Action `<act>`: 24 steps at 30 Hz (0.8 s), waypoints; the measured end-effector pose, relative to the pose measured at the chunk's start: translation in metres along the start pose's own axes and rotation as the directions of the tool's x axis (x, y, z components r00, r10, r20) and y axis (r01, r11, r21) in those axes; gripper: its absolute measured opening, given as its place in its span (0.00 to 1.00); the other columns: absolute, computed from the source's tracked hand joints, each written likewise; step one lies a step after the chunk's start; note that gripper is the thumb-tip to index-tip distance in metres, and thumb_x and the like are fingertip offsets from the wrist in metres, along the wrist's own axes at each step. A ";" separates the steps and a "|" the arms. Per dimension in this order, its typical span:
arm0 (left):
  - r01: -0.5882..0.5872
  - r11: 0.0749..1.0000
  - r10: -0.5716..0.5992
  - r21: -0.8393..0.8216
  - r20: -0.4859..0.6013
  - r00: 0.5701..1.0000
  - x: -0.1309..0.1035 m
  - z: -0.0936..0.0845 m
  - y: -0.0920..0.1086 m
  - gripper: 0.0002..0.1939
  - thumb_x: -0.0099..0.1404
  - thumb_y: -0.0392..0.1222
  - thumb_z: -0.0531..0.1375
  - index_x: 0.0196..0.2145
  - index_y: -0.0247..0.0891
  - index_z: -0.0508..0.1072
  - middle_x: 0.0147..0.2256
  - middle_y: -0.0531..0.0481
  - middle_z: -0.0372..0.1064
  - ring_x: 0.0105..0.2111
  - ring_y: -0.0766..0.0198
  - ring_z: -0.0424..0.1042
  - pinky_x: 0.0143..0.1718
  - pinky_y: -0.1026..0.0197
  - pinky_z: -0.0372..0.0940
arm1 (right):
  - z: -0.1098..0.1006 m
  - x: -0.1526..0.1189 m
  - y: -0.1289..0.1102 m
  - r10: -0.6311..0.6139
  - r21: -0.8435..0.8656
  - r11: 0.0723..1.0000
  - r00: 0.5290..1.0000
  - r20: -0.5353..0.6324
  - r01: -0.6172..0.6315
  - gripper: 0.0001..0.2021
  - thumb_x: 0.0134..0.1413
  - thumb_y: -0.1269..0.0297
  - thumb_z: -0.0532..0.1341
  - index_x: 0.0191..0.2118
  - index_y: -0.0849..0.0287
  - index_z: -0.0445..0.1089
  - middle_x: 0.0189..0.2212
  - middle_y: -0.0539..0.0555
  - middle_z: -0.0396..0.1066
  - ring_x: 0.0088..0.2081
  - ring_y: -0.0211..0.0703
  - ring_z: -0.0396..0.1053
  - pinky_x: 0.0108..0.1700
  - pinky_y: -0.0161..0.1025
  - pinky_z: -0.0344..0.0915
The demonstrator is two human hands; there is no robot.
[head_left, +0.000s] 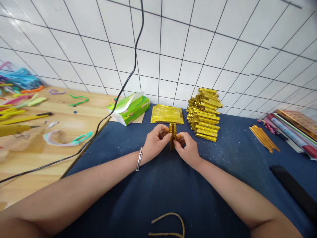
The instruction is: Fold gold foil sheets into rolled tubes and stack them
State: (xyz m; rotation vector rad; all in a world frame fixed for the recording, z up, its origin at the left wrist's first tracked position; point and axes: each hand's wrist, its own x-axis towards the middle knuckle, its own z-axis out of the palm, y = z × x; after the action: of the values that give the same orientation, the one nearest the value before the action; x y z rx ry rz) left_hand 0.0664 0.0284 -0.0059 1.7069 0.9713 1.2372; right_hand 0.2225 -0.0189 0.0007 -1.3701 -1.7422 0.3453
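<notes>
Between my two hands stands a folded strip of gold foil paper [172,129], upright and creased lengthwise. My left hand [158,140] pinches its left side between thumb and fingers; a silver bangle is on that wrist. My right hand [186,147] grips the right side the same way. Just beyond them lies a flat stack of gold foil sheets [167,114]. A tall pile of folded gold strips [204,114] sits behind and to the right of my right hand.
A green tissue box [133,107] stands behind left. A black cable [116,100] crosses the left side. Pipe cleaners and a yellow glue gun [15,130] lie on the wooden table. Books [293,132], orange strips [264,138], a black case [294,188] lie right; a curved cord [173,215] in front.
</notes>
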 end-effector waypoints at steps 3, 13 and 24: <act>-0.005 1.000 0.005 0.002 0.002 1.000 0.000 0.000 0.001 0.09 0.60 0.43 0.58 0.37 0.39 0.64 0.29 0.54 0.65 0.27 0.70 0.65 0.31 0.66 0.63 | 0.000 0.000 0.000 -0.004 -0.004 1.000 1.000 -0.002 0.004 0.08 0.51 0.67 0.56 0.39 0.56 0.65 0.32 0.51 0.68 0.32 0.38 0.67 0.37 0.36 0.65; -0.006 1.000 0.005 0.021 0.028 1.000 0.001 -0.001 0.003 0.08 0.60 0.43 0.57 0.36 0.39 0.65 0.28 0.54 0.64 0.26 0.71 0.64 0.30 0.67 0.62 | 0.000 -0.002 0.001 -0.036 0.022 0.999 0.999 0.005 0.036 0.07 0.52 0.68 0.55 0.39 0.56 0.64 0.32 0.51 0.67 0.31 0.37 0.66 0.37 0.36 0.64; 0.001 1.000 -0.002 0.023 0.020 1.000 0.003 -0.001 0.000 0.08 0.60 0.44 0.57 0.36 0.38 0.65 0.29 0.54 0.65 0.27 0.70 0.65 0.30 0.66 0.63 | 0.000 -0.002 0.002 -0.085 0.042 0.996 0.996 0.006 0.084 0.07 0.52 0.69 0.55 0.39 0.56 0.64 0.32 0.50 0.67 0.31 0.37 0.66 0.37 0.35 0.64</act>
State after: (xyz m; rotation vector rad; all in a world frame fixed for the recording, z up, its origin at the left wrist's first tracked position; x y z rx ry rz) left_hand 0.0655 0.0307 -0.0043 1.7331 0.9784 1.2099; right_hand 0.2241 -0.0194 -0.0016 -1.2627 -1.7838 0.3387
